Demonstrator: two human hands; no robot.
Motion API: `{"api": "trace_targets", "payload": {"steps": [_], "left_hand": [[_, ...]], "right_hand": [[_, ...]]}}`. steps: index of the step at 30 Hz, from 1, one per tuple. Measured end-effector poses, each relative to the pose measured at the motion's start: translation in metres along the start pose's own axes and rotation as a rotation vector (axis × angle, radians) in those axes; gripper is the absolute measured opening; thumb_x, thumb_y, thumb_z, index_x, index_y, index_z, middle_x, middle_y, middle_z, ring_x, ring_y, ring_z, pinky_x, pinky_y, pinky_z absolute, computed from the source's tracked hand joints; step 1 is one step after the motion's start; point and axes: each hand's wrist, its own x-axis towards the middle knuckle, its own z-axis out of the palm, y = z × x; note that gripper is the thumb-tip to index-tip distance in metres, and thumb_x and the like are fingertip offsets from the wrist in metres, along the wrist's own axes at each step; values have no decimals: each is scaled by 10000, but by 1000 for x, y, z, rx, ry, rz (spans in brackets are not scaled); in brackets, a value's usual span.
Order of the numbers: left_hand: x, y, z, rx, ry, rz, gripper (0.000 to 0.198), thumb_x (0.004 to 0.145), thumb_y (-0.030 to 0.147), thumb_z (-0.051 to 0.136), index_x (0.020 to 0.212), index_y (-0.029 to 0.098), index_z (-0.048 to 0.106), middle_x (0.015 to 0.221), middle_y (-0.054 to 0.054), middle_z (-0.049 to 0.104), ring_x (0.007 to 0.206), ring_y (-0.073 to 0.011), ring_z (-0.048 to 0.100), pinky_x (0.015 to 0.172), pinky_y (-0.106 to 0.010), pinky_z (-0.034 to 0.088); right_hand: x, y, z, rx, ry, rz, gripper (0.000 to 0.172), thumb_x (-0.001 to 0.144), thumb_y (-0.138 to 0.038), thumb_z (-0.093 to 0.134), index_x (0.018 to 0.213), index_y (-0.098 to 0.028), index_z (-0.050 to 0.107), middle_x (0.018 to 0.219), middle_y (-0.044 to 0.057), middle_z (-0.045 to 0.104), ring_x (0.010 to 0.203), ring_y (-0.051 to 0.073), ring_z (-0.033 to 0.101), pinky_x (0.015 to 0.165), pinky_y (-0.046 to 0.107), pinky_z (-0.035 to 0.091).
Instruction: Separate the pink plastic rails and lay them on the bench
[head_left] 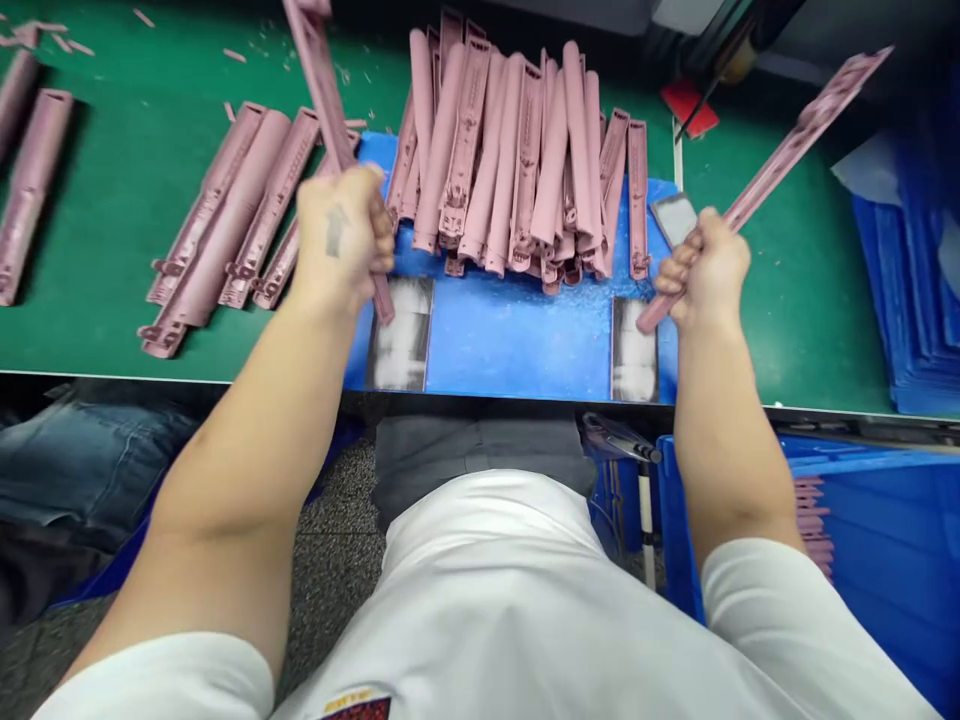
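Observation:
My left hand is closed in a fist round a long pink plastic strip that points up and away. My right hand grips a second pink strip, which slants up to the right; a small grey blade-like tool sticks up beside its fingers. Both hands hover above a blue mat on the green table. A heap of several pink moulded parts lies on the mat just beyond my hands.
A row of pink parts lies left of the mat, more at the far left. Stacked blue sheets sit at the right edge, a blue crate under the table, a red item behind.

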Motion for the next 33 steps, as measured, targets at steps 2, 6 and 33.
{"api": "trace_targets", "payload": {"steps": [2, 6, 33], "left_hand": [[2, -4, -3, -9, -29, -7, 513, 1121, 303, 634, 737, 270, 296, 609, 76, 127, 618, -144, 1, 638, -359, 28], [8, -8, -4, -7, -90, -6, 482, 1095, 269, 682, 759, 276, 337, 609, 90, 152, 599, -136, 16, 618, -340, 38], [9, -24, -15, 75, -212, 2, 600, 1021, 523, 843, 746, 279, 369, 613, 82, 172, 537, -96, 138, 592, -322, 122]], "right_hand": [[-2, 1, -1, 2, -27, 1, 728, 1015, -818, 834, 777, -330, 351, 551, -140, 193, 565, 111, 107, 521, 307, 155], [-3, 0, 1, -57, -39, 19, 727, 1030, -807, 826, 776, -328, 342, 551, -140, 187, 548, 104, 99, 501, 302, 143], [-25, -2, 17, -22, -123, 117, 751, 975, -785, 911, 786, -334, 340, 509, -153, 207, 504, 85, 80, 480, 295, 66]]}}
